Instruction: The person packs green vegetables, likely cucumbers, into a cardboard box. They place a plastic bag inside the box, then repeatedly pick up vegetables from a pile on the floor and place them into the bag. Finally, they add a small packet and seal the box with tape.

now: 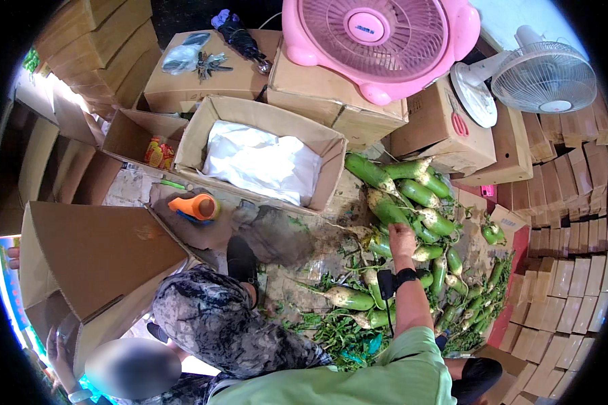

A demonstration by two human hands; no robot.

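My right hand [402, 237], a dark device strapped to its wrist, reaches into a pile of long green radishes with pale root ends, fingers curled on one radish [386, 209]. Leaves and more radishes [348, 297] lie around that forearm. At the lower left rim, my left hand [59, 354], with a watch, has its fingers stretched along an upright cardboard box [108, 250]. A blurred patch beside it hides what lies there. A camouflage-trousered leg [203, 317] and a dark shoe [242, 266] are left of the pile.
An orange tape dispenser [206, 208] lies below a box holding white sheeting [260, 162]. A small box [118, 138] holds colourful packets. A pink fan [378, 74], white fan [544, 77] and red scissors [459, 123] rest on cartons behind. Stacked boxes line the right [567, 283] and upper left.
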